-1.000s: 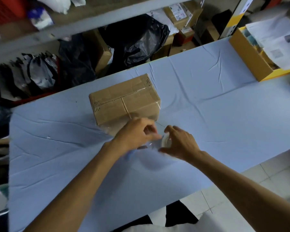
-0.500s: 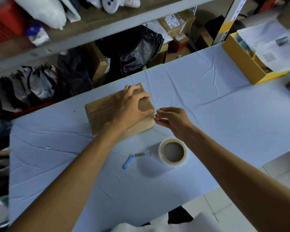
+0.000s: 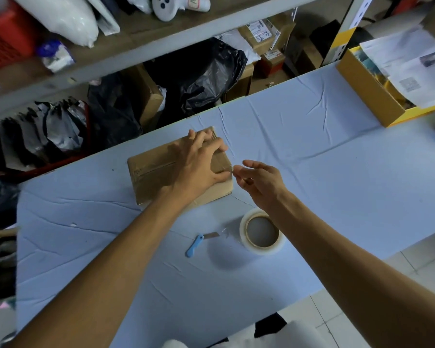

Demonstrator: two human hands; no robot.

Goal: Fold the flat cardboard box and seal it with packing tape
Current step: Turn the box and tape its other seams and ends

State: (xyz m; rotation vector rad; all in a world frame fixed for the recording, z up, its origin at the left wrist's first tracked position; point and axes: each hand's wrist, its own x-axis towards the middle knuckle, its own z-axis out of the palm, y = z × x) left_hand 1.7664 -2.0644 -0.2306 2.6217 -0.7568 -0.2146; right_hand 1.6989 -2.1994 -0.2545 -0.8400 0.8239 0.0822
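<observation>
L hand (image 3: 199, 167) spread flat on box (image 3: 156, 172); R hand (image 3: 261, 183) grip unclear; long axis left-right.

A long table (image 3: 324, 187) under a creased pale blue cloth (image 3: 86, 222) stands before a grey shelf (image 3: 141, 43) crowded with white bags (image 3: 60, 16) and a red basket (image 3: 3, 43); black plastic sacks (image 3: 206, 74) and brown parcels (image 3: 259, 33) sit below, pale floor tiles (image 3: 414, 262) at right
</observation>
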